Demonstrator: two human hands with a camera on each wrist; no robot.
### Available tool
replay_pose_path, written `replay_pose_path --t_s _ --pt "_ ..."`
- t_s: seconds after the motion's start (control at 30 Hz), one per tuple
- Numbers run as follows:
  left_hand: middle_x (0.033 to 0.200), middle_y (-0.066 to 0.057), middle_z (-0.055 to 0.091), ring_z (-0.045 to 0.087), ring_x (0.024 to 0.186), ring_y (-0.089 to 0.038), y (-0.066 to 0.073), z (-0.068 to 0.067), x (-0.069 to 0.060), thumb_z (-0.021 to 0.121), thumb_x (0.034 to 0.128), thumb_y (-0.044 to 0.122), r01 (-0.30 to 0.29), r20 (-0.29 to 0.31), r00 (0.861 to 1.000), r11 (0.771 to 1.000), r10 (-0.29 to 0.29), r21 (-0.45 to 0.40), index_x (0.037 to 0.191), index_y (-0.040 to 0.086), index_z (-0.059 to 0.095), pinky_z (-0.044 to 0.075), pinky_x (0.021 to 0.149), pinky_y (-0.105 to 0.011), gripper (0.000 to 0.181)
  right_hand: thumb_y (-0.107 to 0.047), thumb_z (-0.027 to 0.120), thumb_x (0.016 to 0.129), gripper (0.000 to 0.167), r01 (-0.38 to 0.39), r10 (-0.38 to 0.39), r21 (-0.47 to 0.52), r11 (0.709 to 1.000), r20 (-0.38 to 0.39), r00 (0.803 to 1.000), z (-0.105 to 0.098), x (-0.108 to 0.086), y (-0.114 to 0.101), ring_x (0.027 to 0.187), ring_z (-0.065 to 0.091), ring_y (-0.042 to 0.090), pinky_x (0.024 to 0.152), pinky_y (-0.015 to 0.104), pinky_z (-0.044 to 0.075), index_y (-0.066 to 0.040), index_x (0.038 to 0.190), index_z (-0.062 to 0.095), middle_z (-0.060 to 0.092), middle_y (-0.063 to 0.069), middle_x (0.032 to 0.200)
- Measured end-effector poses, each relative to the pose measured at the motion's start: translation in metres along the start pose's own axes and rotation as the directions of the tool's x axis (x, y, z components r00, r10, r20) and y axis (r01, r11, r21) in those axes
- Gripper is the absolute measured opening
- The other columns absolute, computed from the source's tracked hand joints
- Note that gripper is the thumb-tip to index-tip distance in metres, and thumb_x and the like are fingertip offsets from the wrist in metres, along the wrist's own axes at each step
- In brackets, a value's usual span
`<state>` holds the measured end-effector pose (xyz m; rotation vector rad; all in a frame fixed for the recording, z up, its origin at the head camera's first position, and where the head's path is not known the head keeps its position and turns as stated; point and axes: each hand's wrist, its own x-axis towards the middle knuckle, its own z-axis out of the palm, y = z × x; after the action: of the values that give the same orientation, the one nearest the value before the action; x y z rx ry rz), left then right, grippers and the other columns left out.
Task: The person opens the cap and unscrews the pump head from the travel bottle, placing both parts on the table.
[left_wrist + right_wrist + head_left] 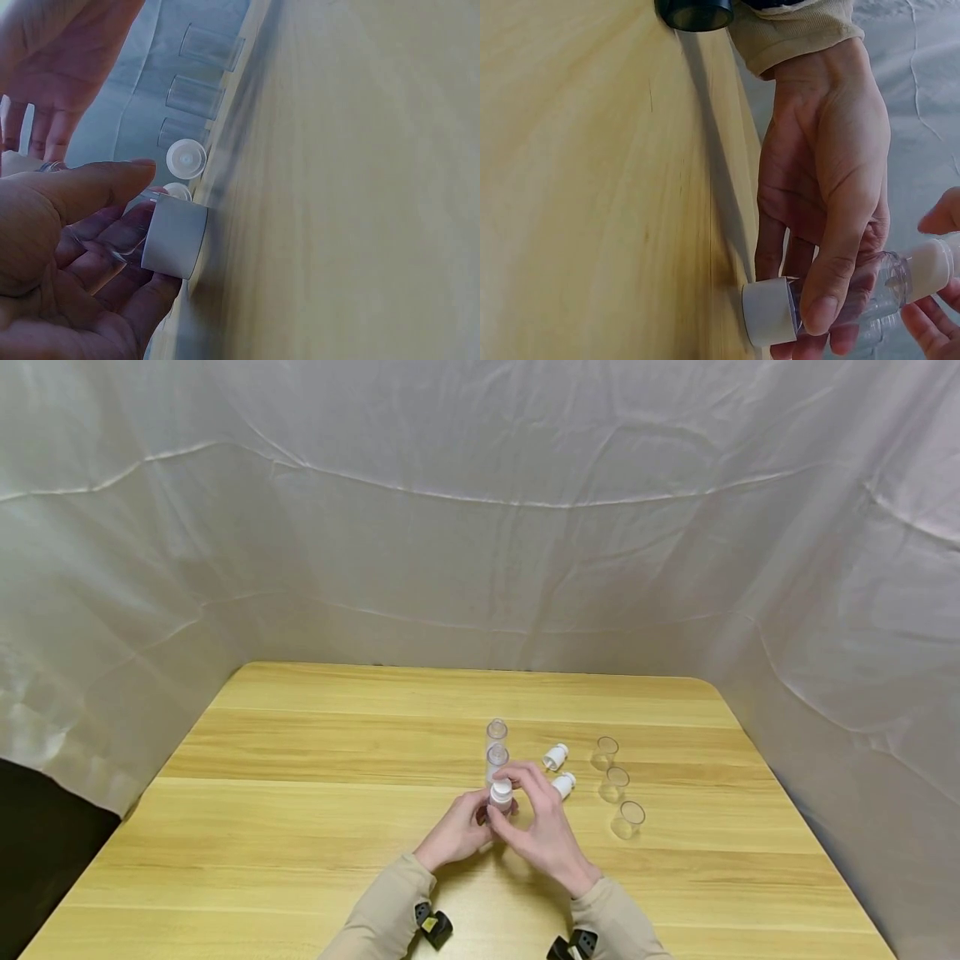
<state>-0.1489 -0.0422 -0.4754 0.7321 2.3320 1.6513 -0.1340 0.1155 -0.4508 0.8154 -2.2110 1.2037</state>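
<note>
A clear bottle (885, 289) with a white base (175, 236) is held upright just above or on the table; which of the two, I cannot tell. My left hand (459, 831) grips its clear body, thumb on one side and fingers round the other. At the bottle's upper end sits a white top piece (501, 793). Around this piece my right hand (546, 833) curls its thumb and fingers. Two more clear bottles (497, 758) stand just beyond the hands. Beside the right hand, two white top pieces (556, 757) lie on the table.
Three clear cups or caps (615, 785) stand in a row to the right on the wooden table (300, 827). Pale cloth (450, 552) hangs behind the table and along its sides. A dark area (45, 835) shows at the far left.
</note>
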Motion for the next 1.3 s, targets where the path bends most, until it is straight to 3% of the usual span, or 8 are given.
replay_pose_path --t_s 0.13,0.23,0.4,0.7,0.87,1.0,1.13,1.3 --pt "0.112 -0.02 0.072 0.065 0.106 -0.024 -0.0013 0.0002 0.0001 0.067 0.0831 -0.004 0.003 0.005 1.0 1.0 -0.003 -0.015 0.115 -0.003 0.067 0.049 0.095 -0.02 0.032 -0.007 0.084 0.076 0.043 -0.062 0.061 -0.018 0.998 -0.01 0.998 -0.0003 -0.0003 -0.002 0.095 0.061 0.015 0.085 0.028 0.055 -0.005 0.114 0.064 0.064 0.008 0.114" --pt "0.112 -0.02 0.072 0.065 0.103 -0.021 -0.0022 0.0003 0.0003 0.068 0.0832 -0.003 0.003 0.007 1.0 1.0 -0.003 -0.006 0.115 -0.004 0.067 0.049 0.093 -0.02 0.032 -0.004 0.082 0.077 0.039 -0.057 0.057 -0.021 0.998 -0.019 0.998 0.0001 0.0 -0.0017 0.093 0.061 0.014 0.082 0.028 0.056 -0.005 0.112 0.065 0.065 0.008 0.111" --pt "0.107 -0.019 0.072 0.063 0.095 -0.014 -0.0032 0.0007 0.0011 0.065 0.0823 -0.005 -0.013 0.003 1.0 1.0 0.013 0.022 0.11 -0.003 0.067 0.051 0.088 -0.02 0.028 -0.001 0.078 0.076 0.04 -0.017 0.017 -0.009 1.0 -0.003 1.0 0.0009 0.0 -0.0003 0.097 0.064 0.019 0.087 0.033 0.056 -0.005 0.113 0.065 0.065 0.008 0.112" --pt "0.112 -0.019 0.072 0.063 0.099 -0.016 -0.0015 0.0008 0.0006 0.064 0.0804 -0.009 0.012 0.002 1.0 1.0 -0.012 0.009 0.116 -0.003 0.067 0.05 0.09 -0.02 0.037 -0.003 0.083 0.075 0.04 -0.076 0.075 -0.019 0.997 -0.019 0.997 0.0012 -0.0005 -0.0017 0.096 0.061 0.016 0.084 0.029 0.055 -0.006 0.111 0.065 0.064 0.008 0.113" --pt "0.11 -0.019 0.072 0.06 0.093 -0.008 -0.0024 0.0006 0.0006 0.064 0.0808 -0.008 0.005 0.005 1.0 1.0 -0.005 0.015 0.114 -0.004 0.067 0.05 0.086 -0.02 0.034 0.002 0.078 0.076 0.039 -0.047 0.047 0.004 0.999 -0.009 0.999 0.001 -0.0007 0.0002 0.094 0.063 0.017 0.084 0.031 0.057 -0.006 0.112 0.065 0.065 0.007 0.111" --pt "0.107 -0.019 0.071 0.062 0.093 -0.013 -0.0041 0.0009 0.0007 0.061 0.0801 -0.009 -0.018 0.001 1.0 1.0 0.018 0.02 0.111 -0.004 0.067 0.051 0.086 -0.019 0.032 0.0 0.077 0.075 0.045 -0.028 0.028 0.012 1.0 0.014 1.0 0.0009 -0.0014 0.001 0.098 0.065 0.02 0.09 0.034 0.056 -0.006 0.118 0.065 0.065 0.008 0.115" --pt "0.109 -0.02 0.071 0.065 0.101 -0.02 -0.004 0.0013 0.0008 0.063 0.0815 -0.008 -0.018 0.002 1.0 1.0 0.018 0.002 0.112 -0.005 0.066 0.051 0.091 -0.019 0.031 -0.006 0.082 0.075 0.046 -0.058 0.058 -0.002 0.998 0.004 0.998 0.0007 -0.0013 -0.0011 0.098 0.063 0.018 0.088 0.032 0.055 -0.007 0.118 0.064 0.064 0.009 0.116" --pt "0.11 -0.02 0.071 0.062 0.098 -0.011 -0.0025 0.0017 0.0006 0.065 0.0818 -0.007 0.01 0.001 1.0 1.0 -0.01 -0.009 0.114 -0.004 0.066 0.05 0.091 -0.019 0.032 -0.007 0.084 0.075 0.042 -0.088 0.087 -0.007 0.996 -0.017 0.996 0.0005 -0.0009 -0.0033 0.1 0.061 0.018 0.089 0.03 0.054 -0.007 0.112 0.065 0.065 0.008 0.114"
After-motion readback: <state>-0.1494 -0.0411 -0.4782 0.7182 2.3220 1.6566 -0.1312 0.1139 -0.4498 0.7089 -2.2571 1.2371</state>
